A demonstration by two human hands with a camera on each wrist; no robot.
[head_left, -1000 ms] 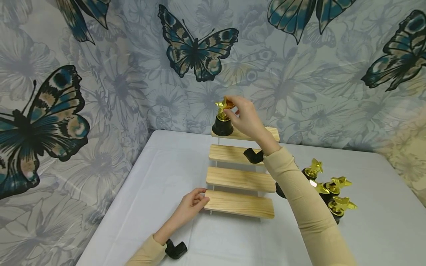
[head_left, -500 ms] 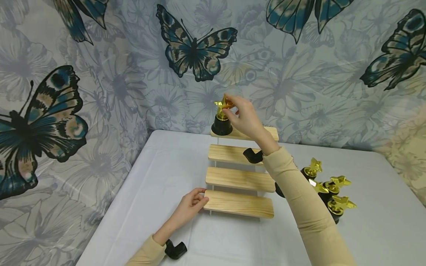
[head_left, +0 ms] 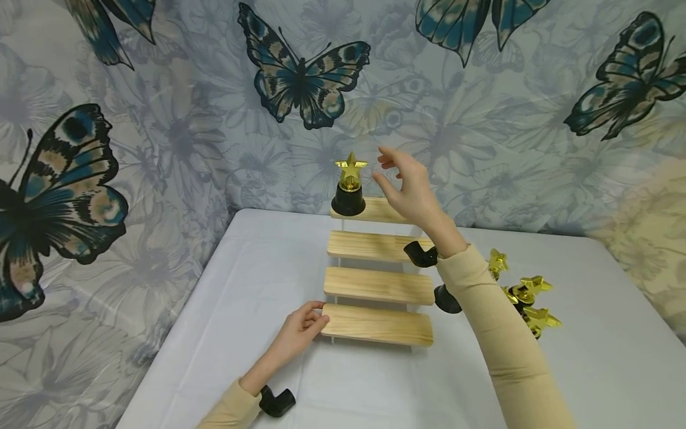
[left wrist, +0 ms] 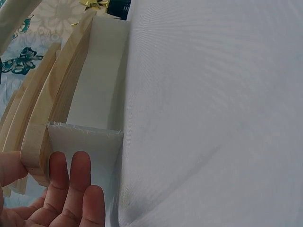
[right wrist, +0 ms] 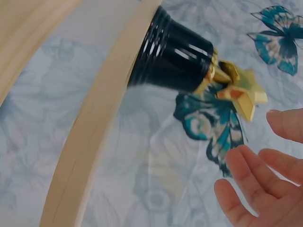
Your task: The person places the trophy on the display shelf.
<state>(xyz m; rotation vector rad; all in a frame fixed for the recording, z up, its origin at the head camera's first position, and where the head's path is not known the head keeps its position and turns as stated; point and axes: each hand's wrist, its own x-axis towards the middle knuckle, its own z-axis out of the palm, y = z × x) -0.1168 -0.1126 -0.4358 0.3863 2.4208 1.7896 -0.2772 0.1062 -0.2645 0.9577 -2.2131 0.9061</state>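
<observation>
A gold star trophy (head_left: 351,173) on a black base stands upright at the left end of the top shelf (head_left: 383,210) of a wooden tiered display stand. My right hand (head_left: 409,185) is just right of the star, apart from it, thumb and fingers spread. In the right wrist view, a gap shows between those fingertips and the trophy (right wrist: 189,56). My left hand (head_left: 295,330) pinches the left end of the lowest shelf (head_left: 377,325). The left wrist view shows its thumb and fingers on either side of the board end (left wrist: 35,151).
Several more gold star trophies (head_left: 527,292) stand on the white-covered table (head_left: 589,363), right of the stand and partly behind my right forearm. A black base (head_left: 446,300) shows beside the stand. Butterfly-patterned cloth (head_left: 455,137) hangs close behind the top shelf.
My right hand has let go of the star trophy and moved off to the right. The trophy stays on the top shelf. My left hand keeps its hold; the head view has shifted slightly.
</observation>
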